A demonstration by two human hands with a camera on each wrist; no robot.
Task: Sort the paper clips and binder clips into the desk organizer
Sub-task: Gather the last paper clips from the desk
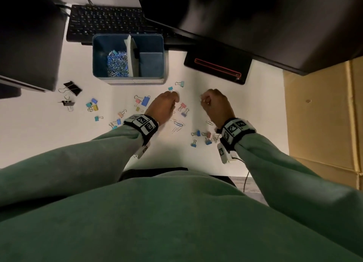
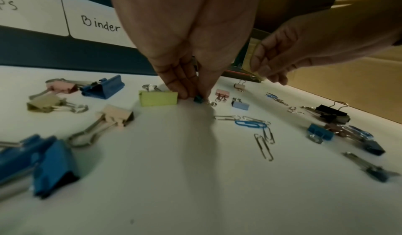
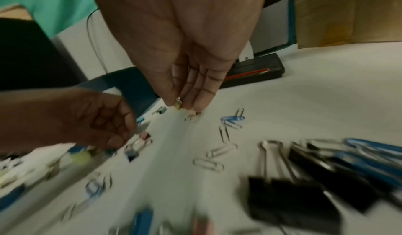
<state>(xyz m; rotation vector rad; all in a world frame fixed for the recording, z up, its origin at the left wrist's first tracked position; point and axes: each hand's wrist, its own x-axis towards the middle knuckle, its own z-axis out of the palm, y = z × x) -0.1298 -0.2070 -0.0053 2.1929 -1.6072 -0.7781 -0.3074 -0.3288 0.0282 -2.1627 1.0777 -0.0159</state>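
From the head view, the blue desk organizer [image 1: 128, 77] stood at the far side of the white tabletop [image 1: 216, 96], its left compartment holding blue and silver paper clips [image 1: 117, 64]. Coloured binder clips [image 1: 144, 100] lay scattered nearer. The left hand [image 1: 164, 107] and right hand [image 1: 215, 106] hovered low, fingers curled.

From the left wrist, a white label [image 2: 97, 20] read "Binder". The left fingers [image 2: 182, 87] pinched a small teal binder clip [image 2: 198, 99] on the tabletop, just beside a yellow-green one [image 2: 158, 98].

From the right wrist, the right fingers [image 3: 195, 90] pinched a small yellowish clip [image 3: 178, 105].
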